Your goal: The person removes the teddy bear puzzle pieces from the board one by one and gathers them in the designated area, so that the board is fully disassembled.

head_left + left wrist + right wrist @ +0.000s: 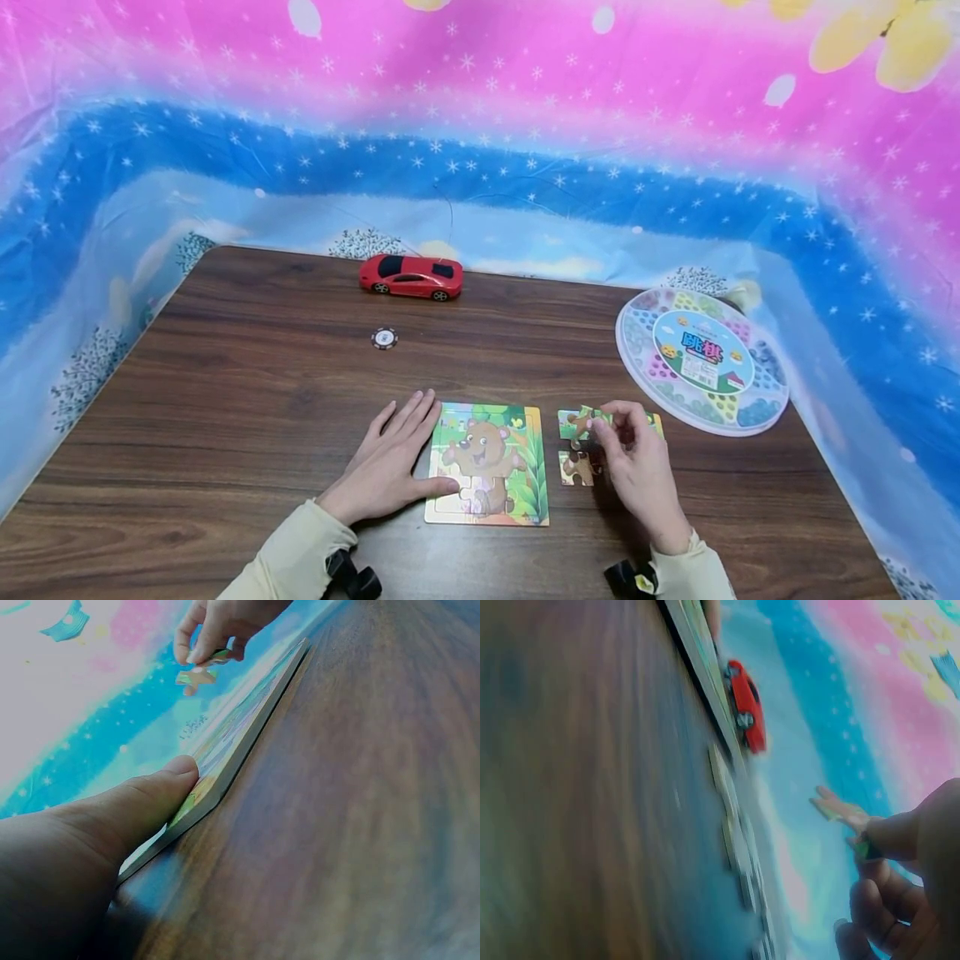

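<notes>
My left hand (390,467) lies flat, steadying the puzzle (487,463). My right hand (637,467) pinches a piece (579,423); next, I judge, it needs aligning over the gap.

The head view is bright, evenly lit and sharp, with curved wide-angle bending at its edges. Both wrist views are dimmer, bluish, tilted and heavily blurred, especially the close wood.

Right hand (637,467) hides loose puzzle pieces (576,468); count perhaps four.
</notes>
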Available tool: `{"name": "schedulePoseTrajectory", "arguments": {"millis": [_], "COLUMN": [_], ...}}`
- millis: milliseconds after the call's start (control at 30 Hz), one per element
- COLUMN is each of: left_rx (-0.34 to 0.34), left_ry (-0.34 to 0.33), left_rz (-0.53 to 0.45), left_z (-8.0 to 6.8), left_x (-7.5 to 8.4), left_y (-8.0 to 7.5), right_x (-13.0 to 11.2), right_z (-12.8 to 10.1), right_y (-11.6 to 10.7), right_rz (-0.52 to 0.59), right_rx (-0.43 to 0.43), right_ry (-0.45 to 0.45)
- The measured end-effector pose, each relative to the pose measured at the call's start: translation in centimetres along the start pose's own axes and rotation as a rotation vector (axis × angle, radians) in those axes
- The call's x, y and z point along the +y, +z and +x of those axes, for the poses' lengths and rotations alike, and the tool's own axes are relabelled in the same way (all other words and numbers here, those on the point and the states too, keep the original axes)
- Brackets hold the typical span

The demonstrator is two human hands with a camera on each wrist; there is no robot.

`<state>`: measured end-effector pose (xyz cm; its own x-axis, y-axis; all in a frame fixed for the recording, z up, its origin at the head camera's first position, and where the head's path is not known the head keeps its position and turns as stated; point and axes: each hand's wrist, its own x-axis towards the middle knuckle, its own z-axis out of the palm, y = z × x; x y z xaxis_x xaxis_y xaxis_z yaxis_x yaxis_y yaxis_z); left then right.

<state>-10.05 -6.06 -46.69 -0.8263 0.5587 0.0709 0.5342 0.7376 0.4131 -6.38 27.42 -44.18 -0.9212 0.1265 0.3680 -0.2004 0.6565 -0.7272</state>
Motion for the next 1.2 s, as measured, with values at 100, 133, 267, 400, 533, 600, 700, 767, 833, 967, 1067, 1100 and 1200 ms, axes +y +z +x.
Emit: {"name": "schedulePoseTrajectory", "arguments": {"millis": [100,133,267,400,533,600,700,767,833,967,1067,1100,1200], "left_rx": [-0.004,-0.004,-0.001,0.002,0.000,-0.003,-0.005,-0.006,-0.005,0.003,0.008,0.009,0.013], "left_ry": [-0.001,0.000,0.003,0.006,0.006,0.004,0.002,0.001,0.002,0.008,0.010,0.010,0.010], "left_rz": [0.000,0.000,0.001,0.000,-0.006,-0.006,-0.006,-0.006,-0.009,-0.003,0.001,0.000,-0.002], "left_z": [0.0,0.0,0.0,-0.1,-0.1,-0.1,-0.1,-0.1,-0.1,0.0,0.0,0.0,0.0], "left_x": [0.0,0.0,0.0,0.0,0.1,0.1,0.1,0.1,0.2,0.1,0.1,0.1,0.1], "left_y": [0.0,0.0,0.0,0.0,0.0,0.0,-0.1,-0.1,-0.1,-0.1,-0.1,-0.1,-0.1], "right_x": [0.7,0.9,1.3,1.5,1.9,2.1,2.2,2.4,2.6,3.4,4.0,4.1,4.4], "right_z": [0.1,0.1,0.2,0.2,0.2,0.2,0.3,0.3,0.4,0.6,0.8,0.8,1.0], "right_y": [-0.5,-0.6,-0.9,-0.9,-0.9,-0.9,-1.1,-1.2,-1.5,-2.5,-3.2,-3.5,-4.2], "right_rz": [-0.058,-0.081,-0.129,-0.143,-0.168,-0.179,-0.187,-0.200,-0.216,-0.260,-0.282,-0.291,-0.299], "right_rx": [0.017,0.019,0.007,0.009,0.045,0.061,0.066,0.062,0.064,0.089,0.103,0.104,0.103], "right_ry": [0.026,0.030,0.042,0.085,0.141,0.160,0.175,0.179,0.180,0.200,0.224,0.230,0.250]}}
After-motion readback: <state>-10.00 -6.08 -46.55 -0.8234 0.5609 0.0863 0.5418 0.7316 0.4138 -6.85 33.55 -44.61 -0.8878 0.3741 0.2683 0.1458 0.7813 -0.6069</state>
